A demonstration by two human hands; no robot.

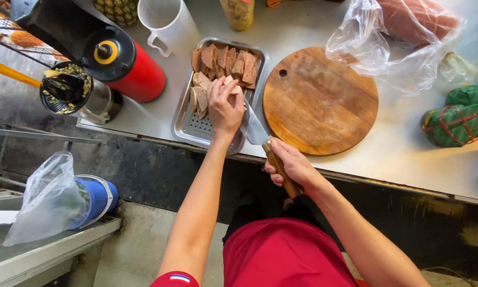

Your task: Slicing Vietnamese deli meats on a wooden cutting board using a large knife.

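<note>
Nearest the camera, the right hand (291,166) has its grip pressed around the wooden handle of a knife (264,143), at the front edge of the counter (409,154); the blade reaches forward and left to the near corner of the metal tray (188,125). The left hand (224,106) is over the tray, its grip pinching a small stack of pale meat slices (233,87) against the blade, just above the tray's perforated bottom

Judging by how things lie, the slicing is well along: a row of brown slices (225,61) already fills the far half of the tray, and a few pale rounds (199,98) lie at the left side. The round cutting board (321,101) just right of the tray is bare. The near part of the tray has open floor left for more slices

Room to move is tight on the left, where a white jug (167,24) and a red cylinder (130,66) stand near the tray. To the right the counter opens past the board, until a clear plastic bag (387,48) with a pinkish roll in it and green leaf-wrapped bundles (454,125) near the far right edge. The tray's near rim sits at the counter's front edge, above a drop to the floor
</note>
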